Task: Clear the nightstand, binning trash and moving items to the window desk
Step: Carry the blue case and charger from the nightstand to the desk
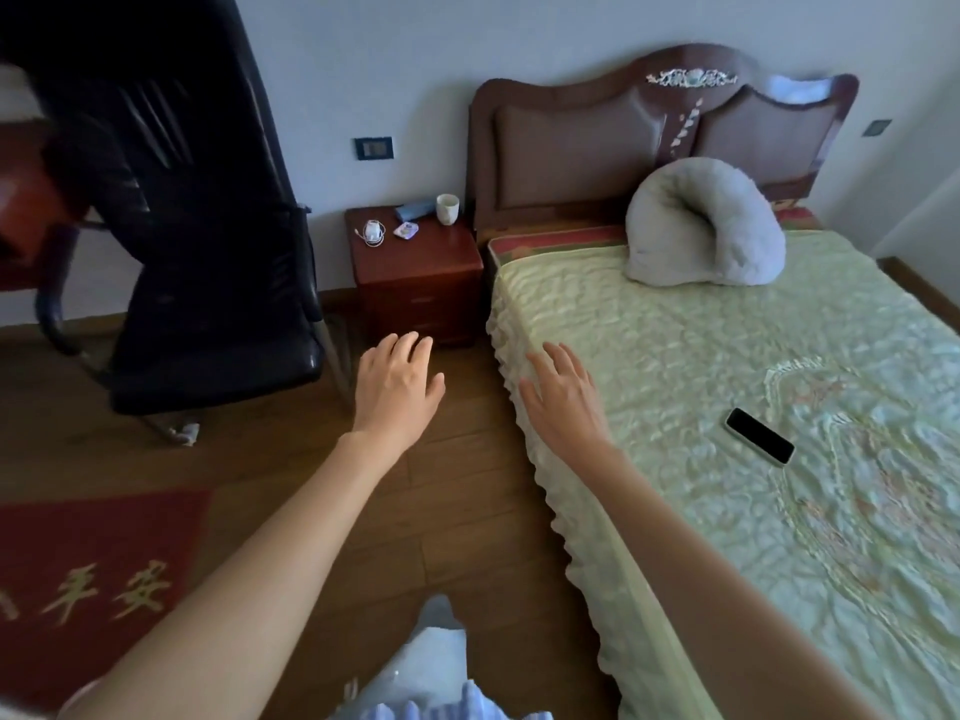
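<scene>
Nightstand (415, 252) well beyond both hands — left hand (397, 389), right hand (563, 400) open, empty — perhaps charger (373, 232) atop.

both arms are bare from the hands back to the lower edge of the picture, with no sleeve, watch, bracelet or ring showing on the left hand (397, 387) or the right hand (563, 394), and the fingernails look short and unpainted. at the bottom centre a garment (467, 706) with fine blue and white stripes shows in a small patch, blurred by closeness to the camera. just above it lies a pale grey-white stretch of cloth (434, 652), apparently legwear, too soft in focus to tell its cut or fabric
</scene>
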### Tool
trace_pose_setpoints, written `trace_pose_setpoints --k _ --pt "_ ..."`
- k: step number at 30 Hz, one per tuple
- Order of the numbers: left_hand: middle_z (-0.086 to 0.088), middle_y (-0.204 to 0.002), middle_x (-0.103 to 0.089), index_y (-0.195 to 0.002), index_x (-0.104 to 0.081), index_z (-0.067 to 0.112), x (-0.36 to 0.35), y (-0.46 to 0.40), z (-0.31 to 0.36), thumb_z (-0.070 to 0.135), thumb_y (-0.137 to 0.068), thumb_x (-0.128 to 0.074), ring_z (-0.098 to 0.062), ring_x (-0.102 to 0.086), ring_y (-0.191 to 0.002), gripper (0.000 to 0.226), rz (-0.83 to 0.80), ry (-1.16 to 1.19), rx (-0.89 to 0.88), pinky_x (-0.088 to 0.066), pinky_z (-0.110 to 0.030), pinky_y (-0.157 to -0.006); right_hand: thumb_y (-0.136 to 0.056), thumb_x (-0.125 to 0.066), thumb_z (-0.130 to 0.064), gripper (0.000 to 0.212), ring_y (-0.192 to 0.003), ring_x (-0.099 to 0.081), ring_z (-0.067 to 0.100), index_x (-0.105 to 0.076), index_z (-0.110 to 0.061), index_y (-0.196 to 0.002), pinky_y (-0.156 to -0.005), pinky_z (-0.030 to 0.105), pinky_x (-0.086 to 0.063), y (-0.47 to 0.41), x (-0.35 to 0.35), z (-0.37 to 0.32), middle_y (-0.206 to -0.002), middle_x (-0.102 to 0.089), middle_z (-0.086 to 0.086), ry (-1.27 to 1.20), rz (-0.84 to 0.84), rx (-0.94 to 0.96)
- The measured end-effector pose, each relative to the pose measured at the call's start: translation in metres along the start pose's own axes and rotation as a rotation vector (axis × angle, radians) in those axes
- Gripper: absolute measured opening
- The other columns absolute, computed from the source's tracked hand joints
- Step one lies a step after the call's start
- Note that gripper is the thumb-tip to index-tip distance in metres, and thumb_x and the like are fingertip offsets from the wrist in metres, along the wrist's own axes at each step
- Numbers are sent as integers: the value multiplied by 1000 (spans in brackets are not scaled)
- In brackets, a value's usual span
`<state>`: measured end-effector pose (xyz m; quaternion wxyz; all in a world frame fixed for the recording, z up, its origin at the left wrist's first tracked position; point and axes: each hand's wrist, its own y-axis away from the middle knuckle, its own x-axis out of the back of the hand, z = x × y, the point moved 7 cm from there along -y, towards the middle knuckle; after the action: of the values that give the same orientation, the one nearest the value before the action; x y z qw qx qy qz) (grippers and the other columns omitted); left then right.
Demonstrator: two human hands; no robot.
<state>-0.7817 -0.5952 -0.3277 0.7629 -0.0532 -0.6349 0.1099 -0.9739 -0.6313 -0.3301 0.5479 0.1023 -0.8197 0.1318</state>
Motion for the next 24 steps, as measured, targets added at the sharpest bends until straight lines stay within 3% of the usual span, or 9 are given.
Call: trace_pose_setpoints --k 10,14,24 --pt "-14 -135 -52 -133 -48 7 -30 -123 -47 31 -91 -54 -29 -45 -127 48 -29 1 20 -37 -45 -104 -99 -44 -32 43 -137 -35 26 -47 -11 -136 -110 41 -35 -137 -37 1 -144 -43 12 -16 -8 4" --pt "-14 -135 -52 -133 -48 7 -56 -164 -65 31 -91 -55 -29 -46 -127 48 -56 21 80 -39 -46 -104 -98 -43 -33 43 -135 -38 28 -48 -12 -135 -107 46 -38 -196 -60 4 -143 -45 13 -17 -57 37" --pt "-14 -135 -52 -134 -47 8 -87 -319 -81 32 -92 -53 -29 -45 -127 49 -30 -7 194 -37 -44 -105 -99 -40 -33 45 -139 -33 28 -47 -12 -138 -112 45 -31 -376 -57 49 -146 -42 12 -55 -76 67"
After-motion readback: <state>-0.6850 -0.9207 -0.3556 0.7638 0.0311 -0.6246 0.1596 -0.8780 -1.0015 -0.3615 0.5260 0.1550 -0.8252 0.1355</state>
